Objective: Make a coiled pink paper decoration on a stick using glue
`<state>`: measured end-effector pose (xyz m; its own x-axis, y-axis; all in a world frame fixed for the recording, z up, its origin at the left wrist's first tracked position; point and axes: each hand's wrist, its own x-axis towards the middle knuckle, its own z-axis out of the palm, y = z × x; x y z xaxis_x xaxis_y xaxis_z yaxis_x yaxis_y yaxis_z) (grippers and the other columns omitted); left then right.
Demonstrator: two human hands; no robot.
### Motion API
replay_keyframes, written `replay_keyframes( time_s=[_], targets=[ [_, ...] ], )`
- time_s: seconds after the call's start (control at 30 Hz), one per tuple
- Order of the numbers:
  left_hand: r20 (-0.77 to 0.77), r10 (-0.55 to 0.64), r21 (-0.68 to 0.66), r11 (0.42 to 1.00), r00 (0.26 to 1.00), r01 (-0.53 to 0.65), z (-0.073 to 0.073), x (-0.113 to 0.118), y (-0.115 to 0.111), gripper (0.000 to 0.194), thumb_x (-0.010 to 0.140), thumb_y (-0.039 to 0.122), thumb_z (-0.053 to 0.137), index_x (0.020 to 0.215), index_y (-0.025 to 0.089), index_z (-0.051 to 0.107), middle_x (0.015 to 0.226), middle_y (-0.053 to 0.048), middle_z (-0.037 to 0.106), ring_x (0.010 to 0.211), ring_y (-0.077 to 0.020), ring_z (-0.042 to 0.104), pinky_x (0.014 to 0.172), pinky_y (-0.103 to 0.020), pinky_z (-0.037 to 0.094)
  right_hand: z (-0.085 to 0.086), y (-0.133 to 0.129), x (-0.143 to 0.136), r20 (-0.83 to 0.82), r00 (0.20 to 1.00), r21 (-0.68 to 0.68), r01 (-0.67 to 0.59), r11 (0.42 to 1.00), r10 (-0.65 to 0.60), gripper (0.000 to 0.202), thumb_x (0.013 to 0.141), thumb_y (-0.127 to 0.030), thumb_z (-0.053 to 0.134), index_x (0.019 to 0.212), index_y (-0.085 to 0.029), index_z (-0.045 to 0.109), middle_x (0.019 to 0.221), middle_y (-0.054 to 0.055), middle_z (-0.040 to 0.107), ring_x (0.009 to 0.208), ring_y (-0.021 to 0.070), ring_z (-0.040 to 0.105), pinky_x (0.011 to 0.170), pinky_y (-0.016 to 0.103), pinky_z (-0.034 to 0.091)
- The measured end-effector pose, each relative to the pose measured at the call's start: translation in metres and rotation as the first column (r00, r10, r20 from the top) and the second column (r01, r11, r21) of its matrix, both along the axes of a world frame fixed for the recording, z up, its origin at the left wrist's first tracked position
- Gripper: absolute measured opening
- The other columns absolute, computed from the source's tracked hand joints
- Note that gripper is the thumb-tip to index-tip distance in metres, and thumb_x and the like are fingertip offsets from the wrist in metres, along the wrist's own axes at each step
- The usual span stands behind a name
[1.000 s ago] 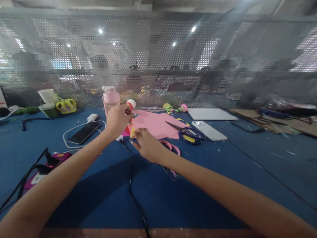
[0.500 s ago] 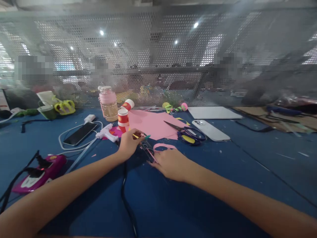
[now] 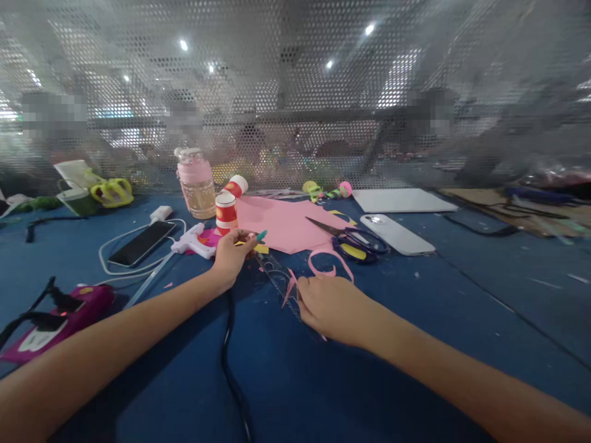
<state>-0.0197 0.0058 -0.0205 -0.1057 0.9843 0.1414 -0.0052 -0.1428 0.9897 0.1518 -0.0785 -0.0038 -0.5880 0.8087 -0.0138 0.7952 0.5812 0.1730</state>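
Mesh rises behind the blue table. Pink paper spreads midway across it. The person's right hand, beside a clear ruler, pinches a pink strip; the left hand, by its far end, pinches a teal piece.

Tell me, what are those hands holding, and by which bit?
The left hand holds a teal thing behind its pointed tip. The right hand holds a pink strip; exactly where is hidden.
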Motion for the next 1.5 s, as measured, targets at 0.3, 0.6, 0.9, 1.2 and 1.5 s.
replay_keyframes(
  time_s=[0.3,0.6,0.9,1.2,1.5],
  targets=[
    [-0.032,-0.018,0.000,1.000,0.999,0.018,-0.001,0.000,0.000,0.011,0.061,0.012,0.068,0.066,0.013,0.058,0.053,0.006,0.055,0.040,-0.0036,0.048,0.041,-0.015,0.036,-0.001,0.018,0.017,-0.606,0.767,-0.408,-0.075,0.910,-0.209,0.016,0.084,-0.024,0.040,0.069,-0.018,0.042,0.054,-0.004,0.046,0.047,0.0087,0.044,0.047,0.022,0.031],
    [-0.149,-0.119,-0.019,0.993,0.982,0.117,0.003,0.001,-0.003,0.013,0.062,0.013,0.067,0.071,0.013,0.059,0.053,0.005,0.057,0.041,-0.0049,0.052,0.037,-0.015,0.033,-0.017,0.034,0.023,-0.882,0.118,-0.465,-0.384,0.797,-0.457,0.035,0.076,-0.052,0.051,0.068,-0.020,0.042,0.047,-0.008,0.041,0.034,0.0041,0.032,0.035,0.020,0.023],
    [-0.160,-0.142,-0.057,0.989,0.977,0.135,0.007,0.004,-0.004,0.011,0.060,0.013,0.065,0.067,0.014,0.057,0.050,0.005,0.054,0.039,-0.0042,0.049,0.036,-0.015,0.033,-0.013,0.035,0.024,-0.907,-0.050,-0.388,-0.288,0.875,-0.418,0.033,0.074,-0.049,0.058,0.066,-0.018,0.049,0.050,-0.007,0.043,0.034,0.0017,0.028,0.032,0.018,0.022],
    [-0.147,-0.163,-0.038,0.987,0.976,0.159,0.006,0.004,-0.006,0.013,0.059,0.013,0.067,0.067,0.014,0.058,0.051,0.006,0.055,0.038,-0.0041,0.050,0.036,-0.014,0.035,-0.005,0.025,0.019,-0.865,-0.126,-0.429,-0.316,0.846,-0.485,0.025,0.074,-0.042,0.061,0.074,-0.018,0.053,0.048,-0.003,0.059,0.032,0.0078,0.050,0.028,0.017,0.036],
    [-0.134,-0.177,-0.001,0.984,0.975,0.179,0.004,0.002,-0.006,0.016,0.058,0.013,0.069,0.070,0.013,0.058,0.056,0.005,0.055,0.041,-0.0060,0.053,0.037,-0.016,0.040,-0.005,0.025,0.024,-0.898,-0.064,-0.363,-0.449,0.816,-0.435,0.035,0.067,-0.037,0.068,0.095,-0.018,0.063,0.108,0.010,0.065,0.094,0.0215,0.064,0.086,0.037,0.050]
  ],
)
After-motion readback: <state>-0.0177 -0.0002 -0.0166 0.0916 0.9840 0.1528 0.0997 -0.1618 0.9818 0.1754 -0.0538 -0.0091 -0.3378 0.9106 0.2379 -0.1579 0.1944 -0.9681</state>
